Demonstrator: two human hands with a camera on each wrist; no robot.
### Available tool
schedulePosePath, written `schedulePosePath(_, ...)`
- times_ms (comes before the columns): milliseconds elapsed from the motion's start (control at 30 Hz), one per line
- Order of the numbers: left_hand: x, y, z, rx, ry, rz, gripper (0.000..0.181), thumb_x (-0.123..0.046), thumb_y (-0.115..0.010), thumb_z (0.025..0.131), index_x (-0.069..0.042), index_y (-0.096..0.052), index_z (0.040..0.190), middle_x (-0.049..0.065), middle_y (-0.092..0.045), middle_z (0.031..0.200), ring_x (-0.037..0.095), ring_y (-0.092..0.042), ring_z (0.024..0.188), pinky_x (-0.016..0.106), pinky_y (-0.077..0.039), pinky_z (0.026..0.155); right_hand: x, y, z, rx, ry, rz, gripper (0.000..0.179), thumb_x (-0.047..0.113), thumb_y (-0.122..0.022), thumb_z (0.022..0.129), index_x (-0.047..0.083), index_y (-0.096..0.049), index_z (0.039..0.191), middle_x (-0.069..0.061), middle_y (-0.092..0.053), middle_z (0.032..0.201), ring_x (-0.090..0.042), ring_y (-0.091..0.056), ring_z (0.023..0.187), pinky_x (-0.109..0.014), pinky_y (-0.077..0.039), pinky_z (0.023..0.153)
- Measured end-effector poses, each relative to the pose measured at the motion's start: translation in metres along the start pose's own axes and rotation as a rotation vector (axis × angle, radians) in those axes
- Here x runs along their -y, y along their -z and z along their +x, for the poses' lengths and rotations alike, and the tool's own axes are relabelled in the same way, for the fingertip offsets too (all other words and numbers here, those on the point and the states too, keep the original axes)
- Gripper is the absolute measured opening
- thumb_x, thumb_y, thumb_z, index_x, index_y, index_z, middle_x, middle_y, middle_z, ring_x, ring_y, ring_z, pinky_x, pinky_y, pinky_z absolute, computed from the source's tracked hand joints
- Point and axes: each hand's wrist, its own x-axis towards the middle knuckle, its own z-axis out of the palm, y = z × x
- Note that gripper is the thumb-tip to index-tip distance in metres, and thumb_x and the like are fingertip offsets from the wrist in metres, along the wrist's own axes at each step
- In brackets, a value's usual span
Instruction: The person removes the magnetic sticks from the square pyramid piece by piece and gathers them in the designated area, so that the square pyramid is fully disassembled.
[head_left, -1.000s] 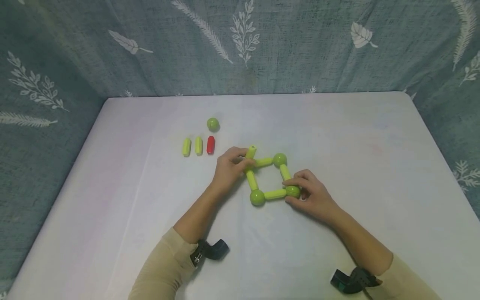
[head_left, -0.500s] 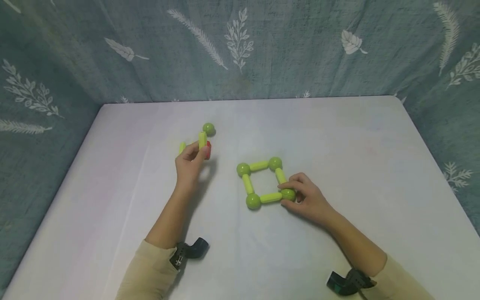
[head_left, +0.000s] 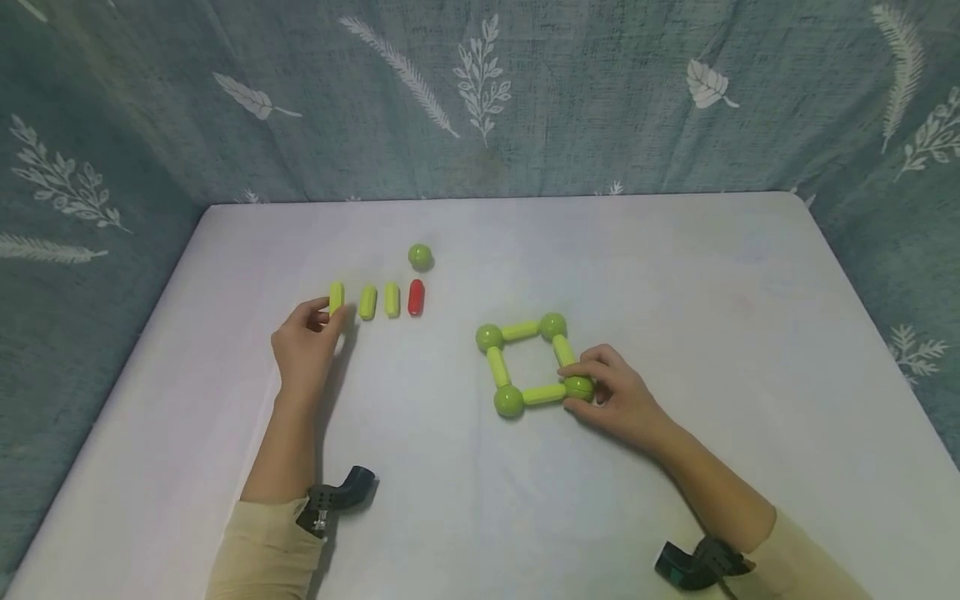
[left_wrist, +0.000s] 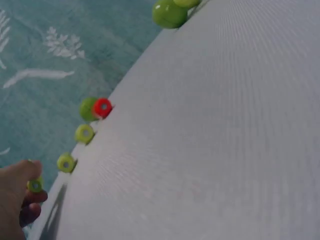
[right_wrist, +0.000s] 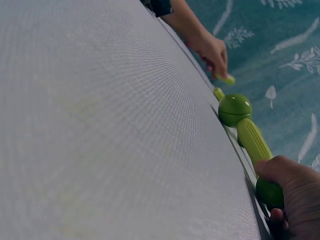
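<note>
We see the left hand pinching a lime rod between thumb and fingers by its near end, leaving the far tip bare; whether it touches the table we cannot tell. The right hand grips the near-right corner ball of a square frame, probably to steady it. Beside the pinched rod lie two spare rods and a red rod, likely spaced for easy picking, with a loose ball just behind.
</note>
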Motion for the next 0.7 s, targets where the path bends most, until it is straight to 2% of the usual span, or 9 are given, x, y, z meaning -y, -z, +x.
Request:
schedulePosePath(67, 0.004, -0.001, 0.002, -0.004, -0.034, 0.069, 0.04, -0.032, -0.065, 0.088, -0.004, -0.064, 0.117, 0.017, -0.066, 0.089, 0.025, -0.056, 0.079, 0.035, -0.031, 0.085, 0.0, 0.0, 0.0, 0.0, -0.001, 0.0, 0.038, 0.0, -0.079, 0.07, 0.007, -0.067, 0.106, -0.003, -0.05, 0.099, -0.006, -0.046, 0.074, -0.019, -0.046, 0.057)
schedulePosePath(167, 0.009, -0.004, 0.003, -0.025, -0.088, 0.142, 0.04, -0.031, -0.065, 0.088, -0.003, -0.064, 0.116, 0.018, -0.067, 0.089, 0.03, -0.059, 0.081, 0.044, -0.026, 0.091, 0.0, 0.0, 0.0, -0.002, 0.004, 0.0, 0.038, -0.001, -0.078, 0.07, 0.006, -0.068, 0.106, -0.004, -0.05, 0.098, -0.007, -0.046, 0.074, -0.019, -0.046, 0.057)
schedulePosePath(267, 0.011, -0.005, 0.005, -0.045, -0.133, 0.199, 0.04, -0.032, -0.065, 0.089, -0.003, -0.065, 0.116, 0.018, -0.068, 0.09, 0.031, -0.061, 0.085, 0.047, -0.026, 0.093, -0.002, -0.001, 0.0, -0.006, 0.009, -0.003, 0.038, -0.001, -0.079, 0.07, 0.006, -0.068, 0.106, -0.005, -0.05, 0.098, -0.007, -0.046, 0.074, -0.019, -0.045, 0.057)
schedulePosePath(367, 0.011, -0.006, 0.006, -0.04, -0.161, 0.247, 0.04, -0.033, -0.066, 0.088, -0.003, -0.065, 0.115, 0.018, -0.068, 0.092, 0.032, -0.06, 0.089, 0.049, -0.027, 0.094, -0.002, -0.001, 0.0, -0.009, 0.006, -0.006, 0.038, -0.001, -0.079, 0.07, 0.007, -0.068, 0.106, -0.004, -0.05, 0.098, -0.006, -0.046, 0.074, -0.019, -0.045, 0.057)
schedulePosePath(567, 0.012, -0.006, 0.005, -0.014, -0.171, 0.312, 0.044, -0.036, -0.066, 0.088, -0.001, -0.065, 0.114, 0.018, -0.064, 0.095, 0.033, -0.056, 0.092, 0.05, -0.029, 0.092, -0.002, -0.001, 0.001, -0.003, 0.001, -0.004, 0.038, 0.0, -0.079, 0.069, 0.007, -0.068, 0.105, -0.004, -0.049, 0.098, -0.006, -0.046, 0.074, -0.019, -0.045, 0.056)
schedulePosePath(700, 0.013, -0.007, 0.004, -0.006, -0.164, 0.313, 0.046, -0.038, -0.066, 0.087, -0.001, -0.064, 0.115, 0.018, -0.063, 0.096, 0.033, -0.055, 0.092, 0.048, -0.03, 0.089, -0.002, -0.002, 0.001, -0.001, -0.006, -0.006, 0.038, 0.0, -0.079, 0.07, 0.007, -0.068, 0.106, -0.003, -0.049, 0.098, -0.005, -0.046, 0.073, -0.019, -0.045, 0.056)
